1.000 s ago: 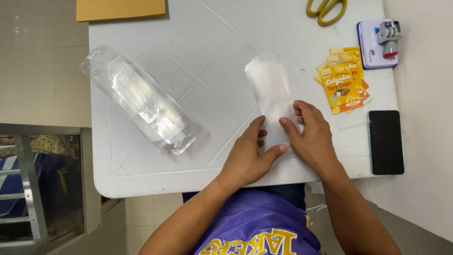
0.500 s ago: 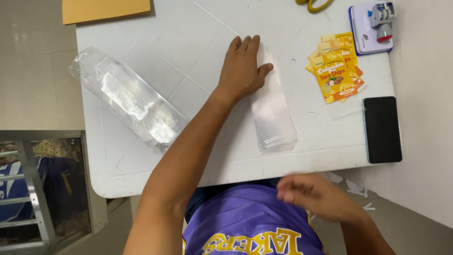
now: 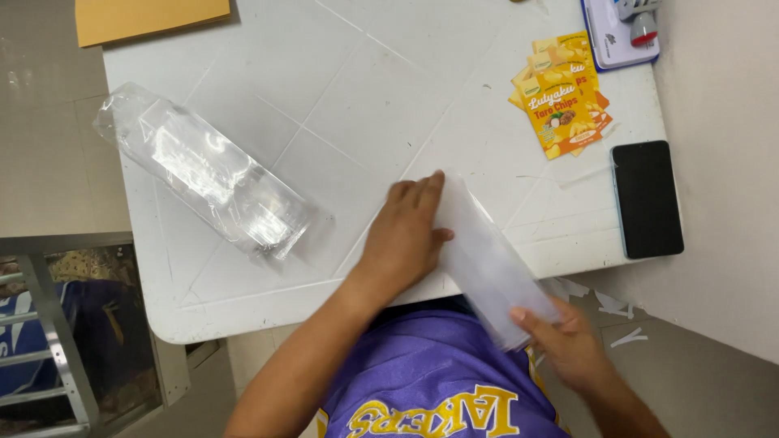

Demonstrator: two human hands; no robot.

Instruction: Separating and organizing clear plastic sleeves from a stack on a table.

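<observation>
A stack of clear plastic bags (image 3: 487,259) lies slanted over the near edge of the white table (image 3: 341,105), its lower end hanging past the edge. My left hand (image 3: 406,235) presses flat on the table against the stack's left side, fingers together on its upper end. My right hand (image 3: 564,341) grips the stack's lower end below the table edge.
A long clear plastic package (image 3: 207,174) lies at the table's left. Yellow-orange snack labels (image 3: 564,93) sit at the right, a black phone (image 3: 647,199) below them, a white-blue device (image 3: 621,32) at the top right corner, a tan envelope (image 3: 150,18) at the top left.
My left hand slid down the stack toward me. My right hand came up from my lap and took hold of the stack's near end, which now hangs off the table edge.
</observation>
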